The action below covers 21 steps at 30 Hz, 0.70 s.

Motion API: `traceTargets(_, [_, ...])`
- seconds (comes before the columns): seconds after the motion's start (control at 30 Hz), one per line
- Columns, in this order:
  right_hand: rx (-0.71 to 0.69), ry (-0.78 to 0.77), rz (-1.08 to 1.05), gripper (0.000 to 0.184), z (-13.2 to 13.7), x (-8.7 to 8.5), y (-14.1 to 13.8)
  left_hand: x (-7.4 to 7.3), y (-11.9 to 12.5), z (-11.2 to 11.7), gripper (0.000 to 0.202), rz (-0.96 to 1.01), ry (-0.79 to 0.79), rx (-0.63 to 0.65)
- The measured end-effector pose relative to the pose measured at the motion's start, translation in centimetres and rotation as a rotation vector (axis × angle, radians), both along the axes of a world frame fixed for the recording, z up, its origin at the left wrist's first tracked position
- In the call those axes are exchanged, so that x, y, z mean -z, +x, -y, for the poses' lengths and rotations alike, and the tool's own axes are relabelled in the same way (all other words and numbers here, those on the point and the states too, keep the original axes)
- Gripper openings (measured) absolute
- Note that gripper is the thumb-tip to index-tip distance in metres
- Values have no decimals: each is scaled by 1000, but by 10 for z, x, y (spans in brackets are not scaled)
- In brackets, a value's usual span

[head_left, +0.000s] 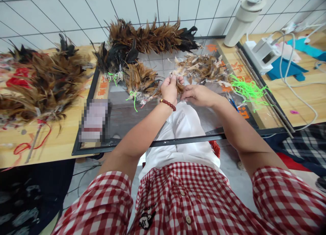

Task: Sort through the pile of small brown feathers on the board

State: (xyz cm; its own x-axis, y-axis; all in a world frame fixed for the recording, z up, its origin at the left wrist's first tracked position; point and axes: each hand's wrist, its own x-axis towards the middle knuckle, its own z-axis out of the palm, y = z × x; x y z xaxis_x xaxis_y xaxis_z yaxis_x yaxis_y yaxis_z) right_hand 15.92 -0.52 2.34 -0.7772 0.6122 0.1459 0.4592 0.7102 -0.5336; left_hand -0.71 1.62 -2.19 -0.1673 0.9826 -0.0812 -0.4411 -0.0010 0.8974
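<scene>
While both our hands meet over the middle of the glass-topped table, we hold a small bunch of feathers between them: the left hand is closed around it with the fingers curled upward, a bracelet of dark red beads on its wrist, and the right hand is closed too, its fingertips pinching the same tuft from the other side. The two hands touch one another, and the bunch shows only as a sliver of brown between them — how many feathers it counts we cannot tell. Just beyond our fingers lies a loose heap of pale and brown feathers, and to its right a tangle of neon green string spills across the table's edge. To the left of our hands lie tied bundles of brown feathers bound with the same green string, and behind them a long, dark-tipped feather duster rests against the tiled wall. Further left, on the wooden bench, sits a big pile of brown and black feathers beside some red cord. A white bottle stands at the far right corner of the table.
</scene>
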Motion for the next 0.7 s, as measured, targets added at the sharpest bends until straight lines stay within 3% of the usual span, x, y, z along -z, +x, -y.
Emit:
traceTargets(0.1, [115, -30, -58, 10, 0, -1, -2, 1, 1, 0, 34, -24, 2, 13])
traceTargets(0.17, [275, -146, -279, 7, 2, -4, -6, -1, 2, 3, 33, -27, -1, 11])
traceTargets(0.27, [514, -429, -697, 27, 5, -10, -16, -5, 5, 8, 32, -35, 17, 13])
traceTargets(0.37, [639, -609, -910, 44, 8, -15, -25, -7, 7, 14, 29, -58, 57, 45])
traceTargets(0.5, [721, -648, -968, 57, 8, -16, -28, -7, 9, 19, 30, -85, 102, 86])
traceTargets(0.7, [691, -720, -947, 69, 4, -12, -21, -8, 9, 21, 35, -89, 150, 113])
